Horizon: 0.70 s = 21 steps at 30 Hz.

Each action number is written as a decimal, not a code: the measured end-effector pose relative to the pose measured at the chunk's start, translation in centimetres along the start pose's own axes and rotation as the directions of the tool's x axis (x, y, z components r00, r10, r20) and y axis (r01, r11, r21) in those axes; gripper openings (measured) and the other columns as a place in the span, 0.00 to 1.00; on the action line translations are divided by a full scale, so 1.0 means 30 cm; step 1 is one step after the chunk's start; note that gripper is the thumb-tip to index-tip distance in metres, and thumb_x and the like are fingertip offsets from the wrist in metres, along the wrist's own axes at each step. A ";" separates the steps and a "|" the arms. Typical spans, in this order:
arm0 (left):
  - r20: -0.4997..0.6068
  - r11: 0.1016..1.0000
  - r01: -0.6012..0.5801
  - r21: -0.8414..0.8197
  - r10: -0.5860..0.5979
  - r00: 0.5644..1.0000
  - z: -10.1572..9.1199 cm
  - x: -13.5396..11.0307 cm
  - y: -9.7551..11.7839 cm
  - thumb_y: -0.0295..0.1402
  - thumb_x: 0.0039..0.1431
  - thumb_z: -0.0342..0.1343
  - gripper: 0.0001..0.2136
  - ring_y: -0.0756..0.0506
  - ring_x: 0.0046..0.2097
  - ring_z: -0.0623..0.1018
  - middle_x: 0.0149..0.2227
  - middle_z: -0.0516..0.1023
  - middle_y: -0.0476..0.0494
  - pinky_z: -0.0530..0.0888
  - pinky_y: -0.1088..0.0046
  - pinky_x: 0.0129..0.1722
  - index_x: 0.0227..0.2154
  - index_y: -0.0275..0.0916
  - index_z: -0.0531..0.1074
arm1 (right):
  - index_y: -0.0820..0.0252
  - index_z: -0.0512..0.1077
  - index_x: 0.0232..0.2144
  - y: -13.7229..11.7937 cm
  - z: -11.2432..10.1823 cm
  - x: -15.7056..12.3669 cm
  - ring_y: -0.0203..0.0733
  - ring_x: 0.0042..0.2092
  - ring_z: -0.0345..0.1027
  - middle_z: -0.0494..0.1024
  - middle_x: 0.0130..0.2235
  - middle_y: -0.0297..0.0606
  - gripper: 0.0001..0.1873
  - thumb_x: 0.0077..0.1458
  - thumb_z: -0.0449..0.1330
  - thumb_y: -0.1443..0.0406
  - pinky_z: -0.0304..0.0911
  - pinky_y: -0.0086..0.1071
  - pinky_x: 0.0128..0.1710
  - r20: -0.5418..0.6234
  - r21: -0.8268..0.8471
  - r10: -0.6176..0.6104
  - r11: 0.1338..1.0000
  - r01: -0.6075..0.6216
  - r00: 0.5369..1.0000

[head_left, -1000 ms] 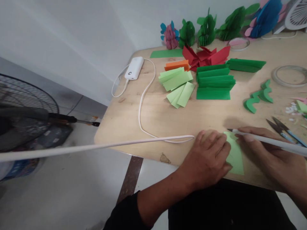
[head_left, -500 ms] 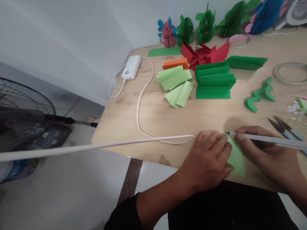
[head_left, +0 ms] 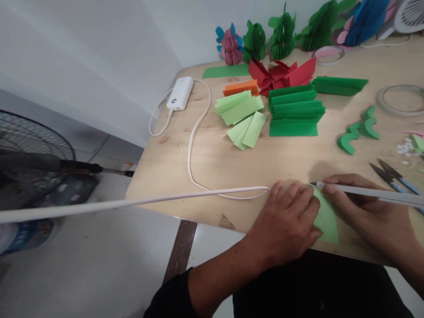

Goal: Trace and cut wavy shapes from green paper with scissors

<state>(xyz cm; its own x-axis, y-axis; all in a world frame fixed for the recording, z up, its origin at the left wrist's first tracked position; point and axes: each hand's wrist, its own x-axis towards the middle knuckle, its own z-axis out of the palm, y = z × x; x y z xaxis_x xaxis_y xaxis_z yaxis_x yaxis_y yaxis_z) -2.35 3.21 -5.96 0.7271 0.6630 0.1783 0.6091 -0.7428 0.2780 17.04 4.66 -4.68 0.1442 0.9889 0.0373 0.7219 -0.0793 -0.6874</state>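
Head view, and from where I stand I see 2 hands working at the near edge of a wooden table (head_left: 159, 165). Left hand (head_left: 291, 221) lies palm down, fingers loosely spread and bent, covering part of a pale green paper (head_left: 328, 225) at that edge. Right hand (head_left: 371, 216) pinches a white pen (head_left: 377, 194), its dark tip at the paper's far edge, just beside the left fingertips.

A white cord (head_left: 191, 150) crowds in: its loop ends right by the left hand, and it runs back to a white power bank (head_left: 180, 93). Snips (head_left: 394, 176) lie close beyond the right hand, the pen crossing in front of their handles. Farther back are light green slips (head_left: 254, 130), dark green folded papers (head_left: 294, 128), an orange fold (head_left: 241, 87), red folded papers (head_left: 281, 78) and wavy green pieces (head_left: 347, 143). 5 paper figures (head_left: 283, 39) line the wall, and a caged fan (head_left: 33, 137) stands left of the table.
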 end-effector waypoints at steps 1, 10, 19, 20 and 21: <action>-0.001 1.000 -0.002 0.001 0.002 1.000 0.000 0.000 0.000 0.42 0.68 0.43 0.23 0.37 0.66 0.58 0.63 0.65 0.37 0.57 0.50 0.65 0.57 0.31 0.67 | 0.53 0.77 0.29 0.000 0.000 0.000 0.46 0.33 0.76 0.82 0.31 0.37 0.17 0.49 0.61 0.48 0.69 0.36 0.33 -0.002 0.001 -0.002 1.000 0.002 1.000; 0.002 1.000 0.003 0.005 -0.003 1.000 0.003 -0.002 0.001 0.42 0.68 0.43 0.23 0.37 0.66 0.58 0.64 0.64 0.37 0.56 0.50 0.66 0.58 0.32 0.66 | 0.53 0.76 0.31 0.005 0.003 -0.007 0.44 0.34 0.76 0.83 0.32 0.36 0.15 0.51 0.61 0.49 0.69 0.34 0.34 0.031 0.032 -0.030 0.999 0.029 0.999; -0.005 1.000 -0.005 0.012 0.005 1.000 0.006 -0.001 -0.001 0.42 0.69 0.42 0.23 0.36 0.66 0.58 0.63 0.65 0.37 0.56 0.50 0.65 0.58 0.31 0.66 | 0.50 0.76 0.31 0.021 0.002 -0.011 0.44 0.32 0.77 0.83 0.31 0.32 0.15 0.53 0.59 0.48 0.70 0.34 0.31 -0.006 0.018 -0.134 0.991 0.134 0.991; -0.006 1.000 -0.004 0.013 0.005 1.000 0.006 -0.002 -0.001 0.42 0.69 0.42 0.23 0.36 0.66 0.58 0.63 0.65 0.38 0.56 0.50 0.65 0.58 0.31 0.66 | 0.50 0.75 0.31 0.023 0.002 -0.013 0.43 0.32 0.77 0.83 0.31 0.32 0.15 0.53 0.59 0.48 0.70 0.34 0.31 -0.010 0.015 -0.144 0.989 0.144 0.990; -0.004 1.000 -0.005 0.014 0.005 1.000 0.007 -0.003 -0.002 0.42 0.69 0.42 0.23 0.36 0.66 0.58 0.63 0.65 0.38 0.56 0.50 0.65 0.58 0.31 0.66 | 0.49 0.75 0.32 0.025 0.001 -0.015 0.43 0.32 0.77 0.82 0.31 0.31 0.14 0.53 0.59 0.49 0.70 0.33 0.31 -0.008 0.012 -0.151 0.988 0.151 0.988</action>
<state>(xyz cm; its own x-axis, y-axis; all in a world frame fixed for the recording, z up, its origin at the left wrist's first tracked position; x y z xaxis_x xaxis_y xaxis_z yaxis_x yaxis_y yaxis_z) -2.38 3.18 -6.17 0.7286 0.6598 0.1838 0.6100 -0.7471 0.2641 17.50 4.16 -5.25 0.0388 0.9884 0.1468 0.7274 0.0728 -0.6824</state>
